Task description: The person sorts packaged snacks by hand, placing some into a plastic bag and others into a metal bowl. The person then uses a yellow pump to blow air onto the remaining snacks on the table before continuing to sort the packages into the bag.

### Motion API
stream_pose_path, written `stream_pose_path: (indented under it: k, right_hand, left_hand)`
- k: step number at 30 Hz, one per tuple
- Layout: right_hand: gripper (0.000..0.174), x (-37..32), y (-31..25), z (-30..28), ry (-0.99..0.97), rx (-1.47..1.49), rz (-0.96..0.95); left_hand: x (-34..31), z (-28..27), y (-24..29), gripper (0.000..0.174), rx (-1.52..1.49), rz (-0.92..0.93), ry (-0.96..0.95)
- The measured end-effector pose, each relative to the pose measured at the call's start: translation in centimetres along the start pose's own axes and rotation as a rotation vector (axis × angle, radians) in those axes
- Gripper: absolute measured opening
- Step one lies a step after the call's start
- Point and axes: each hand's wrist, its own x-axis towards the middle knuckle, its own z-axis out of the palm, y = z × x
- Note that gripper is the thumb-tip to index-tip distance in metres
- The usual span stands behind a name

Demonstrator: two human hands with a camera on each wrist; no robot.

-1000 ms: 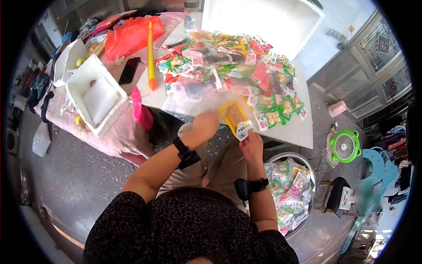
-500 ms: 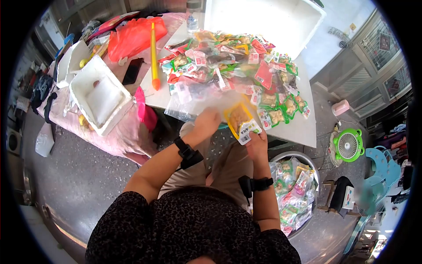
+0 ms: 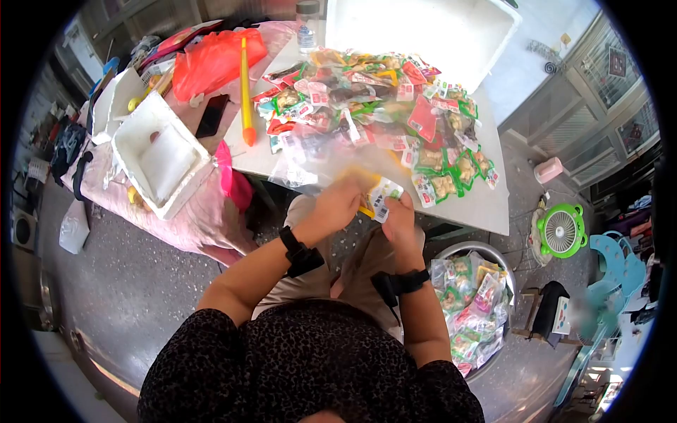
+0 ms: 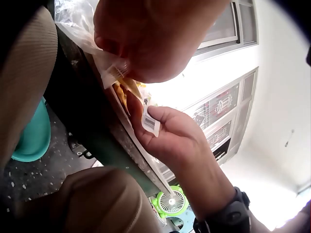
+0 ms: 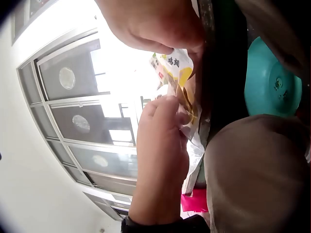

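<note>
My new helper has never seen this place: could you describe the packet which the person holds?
Find the light table with the heap of packets. At its near edge, the person's left grip and right grip hold one packet. Unlike the green-edged packets lying nearby, it has yellow edging and a white barcoded end.

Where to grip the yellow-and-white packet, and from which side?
Best guess: pinch the yellow-and-white packet by its barcoded white end, coming from the person's right. That end looks thin and sheet-like and faces the right hand, which pinches it; the left hand covers much of the rest.
</note>
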Motion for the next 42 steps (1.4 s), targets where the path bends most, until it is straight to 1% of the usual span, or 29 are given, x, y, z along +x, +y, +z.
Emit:
stream_pose_path:
  k: [3,5,8,11,12,14,15,17,18,21,22,25,26,29,30,33,34,37,38,39,41,42]
  right_hand:
    - [0.028,0.6,0.4,1.7,0.038,0.039,-0.004]
    - [0.026,1.3,1.1,2.0,0.042,0.038,0.01]
    - [0.023,1.4,-0.7,1.0,-0.108,-0.762,0.075]
    - [0.02,1.0,-1.7,1.1,-0.097,-0.794,0.046]
    - [0.02,1.0,-1.7,1.2,-0.092,-0.599,0.045]
    - [0.02,0.8,-1.3,1.5,-0.078,-0.208,0.043]
    - [0.02,0.5,-0.8,2.0,-0.057,-0.124,0.095]
    - [0.02,-0.1,0.6,2.9,-0.014,0.047,0.197]
    - [0.021,-0.2,1.2,2.7,-0.196,-0.009,0.229]
    - [0.02,1.0,1.2,2.2,0.018,-0.161,0.058]
    - [0.019,1.4,1.1,2.1,0.05,-0.196,-0.006]
    - [0.017,0.5,1.1,3.2,-0.118,-0.183,0.255]
    - [0.017,0.1,0.6,3.7,-0.039,-0.174,0.191]
    - [0.018,1.9,1.9,1.3,-0.015,-0.277,-0.04]
    - [0.018,1.5,2.6,1.7,-0.072,-0.292,-0.024]
    - [0.016,1.0,2.1,1.6,-0.076,-0.306,0.118]
    - [0.016,1.1,1.3,1.4,-0.018,-0.244,0.015]
    - [0.016,1.4,0.2,0.4,-0.086,-0.443,-0.202]
    - [0.017,1.1,-0.8,-0.3,-0.155,-0.651,-0.039]
    - [0.018,1.3,-1.4,-0.7,-0.125,-0.528,-0.074]
    - [0.02,1.8,-2.5,-1.5,-0.066,-0.287,-0.138]
    - [0.024,1.8,-3.1,-1.8,-0.006,-0.244,-0.116]
  left_hand:
    - [0.2,-0.5,0.4,0.008,0.133,0.005,0.01]
    - [0.1,-0.9,0.3,0.008,0.159,0.034,0.045]
    - [-0.2,-1.8,0.1,0.008,0.201,0.072,0.109]
    - [-1.0,-2.1,0.0,0.009,0.193,0.062,0.156]
    - [-1.2,-2.1,0.0,0.009,0.183,0.052,0.171]
    - [-1.7,-2.0,-0.4,0.01,0.148,-0.022,0.136]
    - [-1.8,-2.0,-0.6,0.01,0.131,-0.058,0.119]
    - [-1.7,-2.1,-0.8,0.01,0.171,-0.066,0.091]
    - [-1.4,-2.2,-0.9,0.01,0.188,-0.066,0.076]
    - [-1.2,-2.7,-0.7,0.011,0.116,0.014,0.141]
    - [-1.3,-2.5,-0.8,0.011,0.117,0.007,0.144]
    - [-1.6,-2.0,-1.2,0.01,0.131,0.002,0.164]
    - [-1.6,-1.9,-1.3,0.01,0.139,0.007,0.18]
    - [-1.6,-2.2,-1.2,0.01,0.128,0.009,0.178]
    - [-1.7,-2.3,-1.1,0.009,0.117,0.008,0.163]
    - [-1.7,-1.9,-1.3,0.01,0.096,0.016,0.143]
    - [-1.7,-1.9,-1.0,0.01,0.075,0.022,0.132]
    - [-1.4,-1.8,0.1,0.01,0.027,0.026,0.092]
    - [-1.1,-1.6,0.5,0.01,0.018,0.029,0.07]
    - [-0.8,-1.4,0.8,0.01,0.009,0.033,0.049]
    - [0.1,-0.6,1.5,0.01,-0.032,0.103,0.076]
    - [0.4,-0.3,1.8,0.009,-0.052,0.136,0.091]
